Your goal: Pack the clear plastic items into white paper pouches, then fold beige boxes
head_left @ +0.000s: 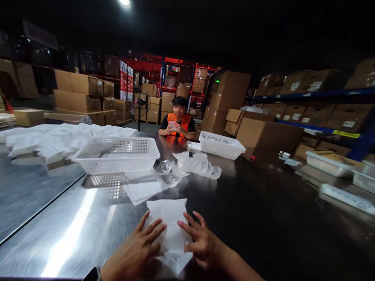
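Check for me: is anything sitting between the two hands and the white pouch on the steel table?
Nothing visible. The left hand and right hand both rest their fingers directly on the white pouch, one at each side. The loose pouch and white basket lie farther back, apart from them.

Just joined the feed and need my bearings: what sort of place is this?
Most likely a warehouse packing station. Brown cardboard boxes are stacked all around, blue steel shelving holds more cartons, and both hands, left hand and right hand, press a white plastic pouch on a shiny steel table.
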### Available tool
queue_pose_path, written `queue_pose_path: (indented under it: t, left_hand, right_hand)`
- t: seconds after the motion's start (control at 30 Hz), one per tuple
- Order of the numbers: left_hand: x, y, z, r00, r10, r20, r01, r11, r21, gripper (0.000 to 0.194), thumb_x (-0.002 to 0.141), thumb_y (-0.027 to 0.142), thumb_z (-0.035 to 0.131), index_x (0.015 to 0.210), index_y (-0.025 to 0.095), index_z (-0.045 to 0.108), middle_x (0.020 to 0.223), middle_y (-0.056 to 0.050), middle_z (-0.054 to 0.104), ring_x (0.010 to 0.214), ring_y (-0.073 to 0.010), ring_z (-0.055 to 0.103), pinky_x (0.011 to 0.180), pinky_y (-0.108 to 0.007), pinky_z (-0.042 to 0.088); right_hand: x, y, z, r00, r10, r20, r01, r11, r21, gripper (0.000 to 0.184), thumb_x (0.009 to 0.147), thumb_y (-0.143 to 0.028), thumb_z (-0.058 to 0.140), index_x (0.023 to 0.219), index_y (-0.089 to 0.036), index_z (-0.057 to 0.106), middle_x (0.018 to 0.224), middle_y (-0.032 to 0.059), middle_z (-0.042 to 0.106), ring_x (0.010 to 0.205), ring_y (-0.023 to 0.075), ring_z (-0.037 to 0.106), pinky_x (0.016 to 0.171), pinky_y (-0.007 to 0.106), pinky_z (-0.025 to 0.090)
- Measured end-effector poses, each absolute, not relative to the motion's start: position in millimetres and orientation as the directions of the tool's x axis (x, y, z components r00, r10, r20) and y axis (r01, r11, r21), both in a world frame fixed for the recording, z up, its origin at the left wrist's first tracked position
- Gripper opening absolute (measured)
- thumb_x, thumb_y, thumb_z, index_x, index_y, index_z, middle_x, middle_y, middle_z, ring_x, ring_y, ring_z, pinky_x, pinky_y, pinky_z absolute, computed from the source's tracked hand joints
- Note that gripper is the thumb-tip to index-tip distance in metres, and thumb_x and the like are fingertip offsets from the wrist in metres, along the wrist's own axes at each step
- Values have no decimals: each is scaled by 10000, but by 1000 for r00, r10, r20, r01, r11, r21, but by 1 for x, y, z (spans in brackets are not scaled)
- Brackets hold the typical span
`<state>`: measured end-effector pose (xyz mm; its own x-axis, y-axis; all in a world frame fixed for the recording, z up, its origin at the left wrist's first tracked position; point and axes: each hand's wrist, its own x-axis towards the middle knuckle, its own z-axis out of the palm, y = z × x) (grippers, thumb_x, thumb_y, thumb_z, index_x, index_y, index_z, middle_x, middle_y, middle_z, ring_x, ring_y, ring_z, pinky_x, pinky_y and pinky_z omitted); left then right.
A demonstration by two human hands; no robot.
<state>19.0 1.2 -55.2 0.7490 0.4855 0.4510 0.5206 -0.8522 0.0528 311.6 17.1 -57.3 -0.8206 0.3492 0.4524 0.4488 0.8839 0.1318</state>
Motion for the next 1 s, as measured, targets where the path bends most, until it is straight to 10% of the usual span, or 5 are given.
queue_pose_path:
  t: [0.37, 0.47, 0.6, 0.8, 1.0]
  left_hand:
    - [14, 15, -78, 601, 659, 453, 424, -743, 517, 335, 836, 136, 597, 1112, 267, 735, 1317, -68, 698, 1286, -272, 613, 1225, -540, 304]
    - [18, 11, -85, 354, 756, 550, 297, -649, 701, 238, 917, 356, 580, 1009, 266, 780, 1071, -61, 796, 1076, -260, 732, 1135, -461, 456]
    - [33, -8, -75, -38, 911, 411, 223, -393, 892, 617, 840, 771, 524, 768, 221, 794, 779, -66, 794, 747, -242, 748, 705, -299, 600]
    - [58, -24, -56, -355, 861, 363, 340, -242, 909, 758, 793, 900, 359, 584, 212, 600, 489, -1, 578, 460, -151, 531, 482, -248, 406]
    - [59, -18, -57, -297, 860, 414, 557, -196, 807, 541, 938, 629, 319, 638, 246, 557, 506, -18, 597, 476, -193, 595, 506, -276, 371]
  right_hand:
    - [324, 26, -57, -688, 547, 477, 409, 835, -368, 277, 983, -346, 504, 1020, -246, 760, 1258, 133, 698, 1295, 282, 575, 1017, 510, 524]
    - [316, 16, -60, -472, 627, 620, 318, 776, -544, 383, 983, -537, 520, 917, -264, 781, 1055, 115, 774, 1151, 281, 682, 925, 461, 592]
    - [291, -4, -56, -157, 730, 665, 299, 677, -673, 499, 944, -645, 529, 776, -239, 765, 840, 80, 776, 887, 248, 742, 787, 359, 606]
    - [258, -14, -57, 296, 815, 499, 372, 382, -846, 653, 900, -729, 473, 529, -193, 503, 475, -23, 463, 461, 114, 423, 450, 225, 345]
    - [253, -10, -72, 356, 702, 617, 611, 325, -722, 650, 944, -703, 384, 518, -215, 434, 438, -22, 443, 424, 102, 358, 447, 256, 219]
